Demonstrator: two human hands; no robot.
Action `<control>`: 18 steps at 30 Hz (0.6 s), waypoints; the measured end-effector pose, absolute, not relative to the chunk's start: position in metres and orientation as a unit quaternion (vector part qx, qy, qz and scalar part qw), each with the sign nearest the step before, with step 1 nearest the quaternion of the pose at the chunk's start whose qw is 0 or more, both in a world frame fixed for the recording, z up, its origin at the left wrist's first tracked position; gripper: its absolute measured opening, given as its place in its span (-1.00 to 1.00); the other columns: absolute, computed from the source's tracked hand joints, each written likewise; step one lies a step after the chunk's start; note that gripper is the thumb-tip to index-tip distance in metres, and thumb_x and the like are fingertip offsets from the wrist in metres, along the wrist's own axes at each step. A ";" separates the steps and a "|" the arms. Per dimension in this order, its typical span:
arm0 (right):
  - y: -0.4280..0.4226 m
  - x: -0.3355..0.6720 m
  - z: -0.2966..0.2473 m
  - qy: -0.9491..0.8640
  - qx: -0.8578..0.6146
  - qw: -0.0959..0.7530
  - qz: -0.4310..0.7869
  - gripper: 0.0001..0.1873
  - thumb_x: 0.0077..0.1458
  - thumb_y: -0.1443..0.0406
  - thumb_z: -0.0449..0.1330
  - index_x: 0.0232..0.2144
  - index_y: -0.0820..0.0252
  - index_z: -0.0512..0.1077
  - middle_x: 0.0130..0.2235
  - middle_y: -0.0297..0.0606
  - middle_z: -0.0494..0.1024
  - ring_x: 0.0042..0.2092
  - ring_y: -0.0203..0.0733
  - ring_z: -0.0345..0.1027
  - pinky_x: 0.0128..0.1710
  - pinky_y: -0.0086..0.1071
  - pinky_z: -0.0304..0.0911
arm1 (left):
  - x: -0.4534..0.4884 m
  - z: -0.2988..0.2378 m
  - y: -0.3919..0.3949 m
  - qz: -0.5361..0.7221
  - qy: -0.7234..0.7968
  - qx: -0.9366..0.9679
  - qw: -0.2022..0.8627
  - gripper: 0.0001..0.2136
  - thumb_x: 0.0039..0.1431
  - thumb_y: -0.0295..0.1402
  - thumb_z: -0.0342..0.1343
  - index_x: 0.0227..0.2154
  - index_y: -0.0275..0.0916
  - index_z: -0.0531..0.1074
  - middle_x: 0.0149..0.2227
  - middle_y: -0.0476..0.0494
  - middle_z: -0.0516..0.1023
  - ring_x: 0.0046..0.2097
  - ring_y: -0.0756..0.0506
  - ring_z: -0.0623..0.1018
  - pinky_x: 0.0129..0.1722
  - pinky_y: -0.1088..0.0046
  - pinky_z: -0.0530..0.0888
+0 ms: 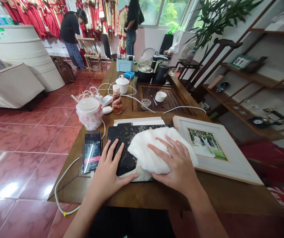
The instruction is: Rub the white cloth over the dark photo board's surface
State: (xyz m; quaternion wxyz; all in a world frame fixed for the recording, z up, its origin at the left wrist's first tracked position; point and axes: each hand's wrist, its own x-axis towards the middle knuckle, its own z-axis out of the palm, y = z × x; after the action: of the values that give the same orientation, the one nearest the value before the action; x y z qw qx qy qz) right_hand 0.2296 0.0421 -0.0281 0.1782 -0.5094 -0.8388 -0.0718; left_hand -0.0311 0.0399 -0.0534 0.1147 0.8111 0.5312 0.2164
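Head view, nearest first: the left hand (pixel 107 172) lies with fingers fanned on the dark printed panel (pixel 125 140), gripping nothing, seemingly to steady it. The right hand (pixel 175 160) is spread over a fluffy white cloth (pixel 142 147), pressing rather than pinching, which probably keeps the cloth broad against the panel. That panel lies before the person on the wooden table (pixel 231 191), between a phone (pixel 92 155) and a framed photo (pixel 207 143); the phone sits just beside the left hand, likely for easy glances. Beyond, a bagged tub (pixel 89 110) and a brown bottle (pixel 117 100) stand off to the left, perhaps leaving elbow room. Farther still, two people stand near red garments (pixel 32 16).
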 end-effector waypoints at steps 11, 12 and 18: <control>0.047 0.233 -0.021 -0.863 -0.474 0.173 -0.034 -0.20 -0.08 0.10 0.27 0.24 -0.12 0.24 0.35 -0.30 0.13 0.35 0.22 -0.07 0.28 0.14 -0.13 | -0.032 -0.053 0.040 0.223 0.526 0.812 0.119 -0.19 0.15 0.03 0.19 0.36 -0.13 -0.01 0.41 -0.20 -0.08 0.40 -0.35 -0.10 0.30 -0.04 0.13; 0.049 0.236 -0.022 -0.859 -0.479 0.177 -0.043 -0.21 -0.07 0.09 0.27 0.24 -0.12 0.24 0.35 -0.29 0.13 0.35 0.22 -0.08 0.27 0.14 -0.12 | -0.032 -0.052 0.040 0.224 0.526 0.812 0.118 -0.19 0.15 0.03 0.19 0.36 -0.12 -0.01 0.41 -0.20 -0.07 0.40 -0.35 -0.10 0.30 -0.04 0.13; 0.051 0.242 -0.025 -0.840 -0.510 0.173 -0.067 -0.20 -0.03 0.07 0.26 0.27 -0.12 0.17 0.36 -0.27 0.09 0.37 0.23 -0.15 0.26 0.19 -0.12 | -0.031 -0.051 0.039 0.228 0.526 0.811 0.118 -0.18 0.15 0.01 0.21 0.36 -0.12 -0.03 0.40 -0.22 -0.05 0.40 -0.36 -0.09 0.30 -0.05 0.14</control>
State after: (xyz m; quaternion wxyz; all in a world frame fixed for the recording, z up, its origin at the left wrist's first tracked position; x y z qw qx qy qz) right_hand 0.2422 0.0511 -0.0247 0.1725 -0.5096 -0.8403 -0.0666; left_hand -0.0307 0.0393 -0.0508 0.1183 0.8107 0.5260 0.2285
